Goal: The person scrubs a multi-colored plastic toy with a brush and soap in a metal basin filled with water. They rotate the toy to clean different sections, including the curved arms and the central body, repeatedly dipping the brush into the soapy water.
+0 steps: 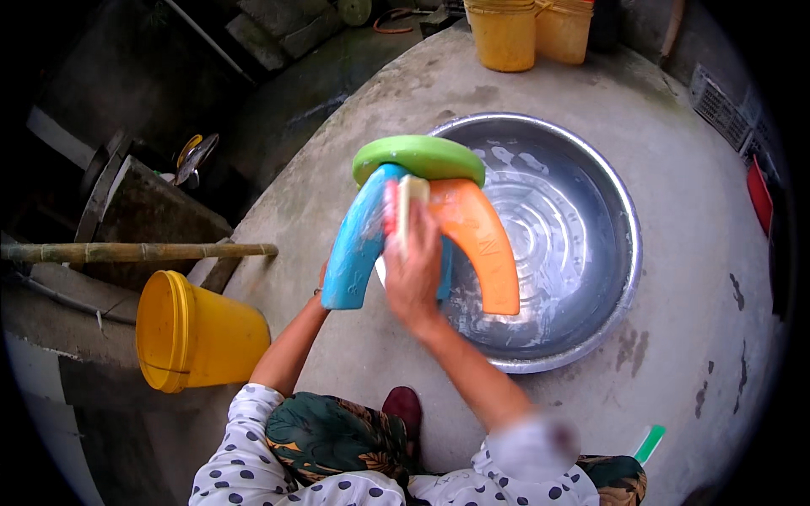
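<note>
A small plastic stool point(342, 261) with a green seat and blue and orange legs is held up over the near left side of a metal basin point(629, 278). Whitish suds streak its blue leg. My right hand point(413, 274) is closed around a scrubbing brush point(413, 202) with a cream back and reddish bristles, set against the inner side of the blue leg; motion blurs it. Behind that leg is my left hand point(324, 275), gripping the stool, its fingers mostly hidden. The basin has a wet, shiny bottom with patches of foam.
A yellow bucket point(224, 341) lies tipped on the left, below a bamboo pole point(143, 252). More yellow buckets point(501, 38) stand at the far edge. On the right are a grey crate point(720, 108) and a red object point(759, 196). A green-and-white strip point(650, 444) lies near my knee.
</note>
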Available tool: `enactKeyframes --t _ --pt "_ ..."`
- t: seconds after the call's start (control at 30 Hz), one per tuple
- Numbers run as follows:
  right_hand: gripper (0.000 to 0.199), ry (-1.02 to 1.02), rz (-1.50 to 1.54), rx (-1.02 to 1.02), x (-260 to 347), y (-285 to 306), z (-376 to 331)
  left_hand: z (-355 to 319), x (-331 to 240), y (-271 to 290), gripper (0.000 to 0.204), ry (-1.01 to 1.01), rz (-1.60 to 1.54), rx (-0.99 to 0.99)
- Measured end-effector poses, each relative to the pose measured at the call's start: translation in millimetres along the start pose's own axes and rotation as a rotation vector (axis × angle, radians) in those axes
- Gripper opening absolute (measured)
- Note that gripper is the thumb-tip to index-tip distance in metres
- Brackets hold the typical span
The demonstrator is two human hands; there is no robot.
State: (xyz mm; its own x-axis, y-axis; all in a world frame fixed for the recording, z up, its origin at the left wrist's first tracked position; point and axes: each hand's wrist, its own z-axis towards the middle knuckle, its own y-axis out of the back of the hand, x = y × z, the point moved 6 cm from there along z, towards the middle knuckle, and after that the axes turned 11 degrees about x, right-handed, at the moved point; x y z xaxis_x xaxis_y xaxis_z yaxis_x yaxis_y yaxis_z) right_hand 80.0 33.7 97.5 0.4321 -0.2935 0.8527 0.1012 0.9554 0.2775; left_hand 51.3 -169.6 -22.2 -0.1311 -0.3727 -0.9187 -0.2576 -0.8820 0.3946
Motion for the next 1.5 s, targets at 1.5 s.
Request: enactKeyframes --t 1.5 --pt "0.048 0.081 -0.074 -0.017 -32.9 -14.1 21.9 -20.9 -158.5 -27.6 0.055 0.303 -0.493 0.137"
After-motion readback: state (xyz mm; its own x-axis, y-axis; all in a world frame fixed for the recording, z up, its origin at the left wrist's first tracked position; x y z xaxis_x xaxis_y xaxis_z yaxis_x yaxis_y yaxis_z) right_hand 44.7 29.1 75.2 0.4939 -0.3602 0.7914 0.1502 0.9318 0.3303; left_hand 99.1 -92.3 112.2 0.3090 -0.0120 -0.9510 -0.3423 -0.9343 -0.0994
